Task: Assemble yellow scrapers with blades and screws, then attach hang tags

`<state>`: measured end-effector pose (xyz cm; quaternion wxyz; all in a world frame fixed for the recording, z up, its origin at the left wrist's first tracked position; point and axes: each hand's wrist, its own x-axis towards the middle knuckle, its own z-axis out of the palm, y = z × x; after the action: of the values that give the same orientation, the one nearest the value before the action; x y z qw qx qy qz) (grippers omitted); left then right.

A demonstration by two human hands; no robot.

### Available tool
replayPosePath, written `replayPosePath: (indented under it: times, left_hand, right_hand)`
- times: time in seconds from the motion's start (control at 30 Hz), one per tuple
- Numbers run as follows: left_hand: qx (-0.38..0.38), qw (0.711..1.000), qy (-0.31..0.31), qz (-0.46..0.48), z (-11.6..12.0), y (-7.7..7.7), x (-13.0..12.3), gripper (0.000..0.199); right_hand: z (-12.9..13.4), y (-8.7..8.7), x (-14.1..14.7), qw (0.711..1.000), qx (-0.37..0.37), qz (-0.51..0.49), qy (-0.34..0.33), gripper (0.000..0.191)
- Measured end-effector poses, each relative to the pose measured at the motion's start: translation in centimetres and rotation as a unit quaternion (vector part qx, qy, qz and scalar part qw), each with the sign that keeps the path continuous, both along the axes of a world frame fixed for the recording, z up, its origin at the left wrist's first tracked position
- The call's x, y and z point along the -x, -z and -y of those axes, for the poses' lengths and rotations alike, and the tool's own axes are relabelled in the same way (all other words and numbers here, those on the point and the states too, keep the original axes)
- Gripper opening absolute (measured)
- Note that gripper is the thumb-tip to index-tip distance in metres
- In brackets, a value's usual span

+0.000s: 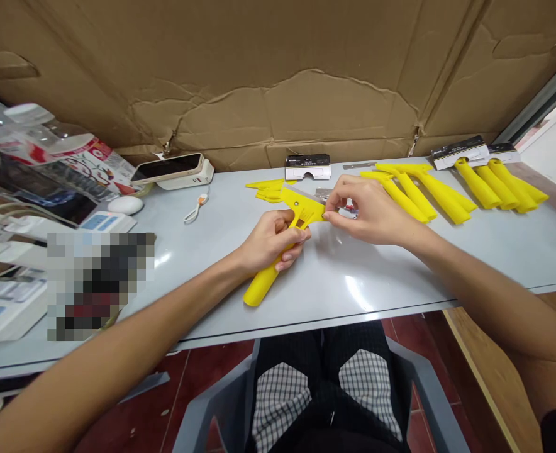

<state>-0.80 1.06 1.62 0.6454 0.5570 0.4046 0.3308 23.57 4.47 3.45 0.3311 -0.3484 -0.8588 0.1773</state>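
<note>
My left hand point(278, 240) is wrapped round the handle of a yellow scraper point(263, 284), just below its wide head. Along the head's top edge runs a thin metal blade point(299, 190). At the right end of that head, my right hand point(363, 211) has thumb and forefinger pinched together; what lies between them is too small to make out. Behind the scraper are flat yellow plastic pieces point(268, 187). Some metal pieces point(324, 192) lie partly hidden behind my right hand. Several yellow scraper handles point(412, 192) rest to the right of it.
A black-and-white box point(307, 167) stands by the cardboard wall point(268, 113), near a metal strip point(359, 166). More yellow handles point(476, 184) lie far right beside another box point(460, 153). On the left are a phone point(169, 168), a white mouse point(125, 205) and a bottle point(65, 148).
</note>
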Motion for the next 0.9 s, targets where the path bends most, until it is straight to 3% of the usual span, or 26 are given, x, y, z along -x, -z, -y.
replayPosePath:
  times: [0.1,0.27,0.37,0.5,0.7,0.9]
  left_hand:
    - [0.005,1.0,-0.001,0.001,0.1,0.0,0.0,0.028]
    - [0.012,1.0,-0.007,0.014,0.0,0.1,-0.1,0.023]
    - [0.016,0.999,-0.012,0.027,-0.2,0.2,-0.1,0.023]
    - [0.022,0.998,-0.039,0.052,-0.8,0.4,0.0,0.027]
    - [0.033,0.995,-0.05,0.078,-1.7,1.2,0.6,0.03]
    - [0.044,0.992,-0.076,0.093,-1.6,1.0,0.2,0.031]
  right_hand:
    - [0.1,0.1,0.3,0.999,0.032,-0.018,0.018,0.005]
    - [-0.5,-0.2,0.1,0.99,0.127,-0.062,0.009,0.017]
    - [-1.1,-0.9,-0.9,0.993,0.093,-0.046,0.056,0.017]
    - [-2.2,-1.9,-2.9,0.984,-0.014,0.111,0.137,0.012]
    - [-3.5,-1.9,-4.7,0.926,0.108,0.336,0.131,0.027]
    - [-4.2,-1.2,-4.7,0.913,0.14,0.368,0.107,0.029]
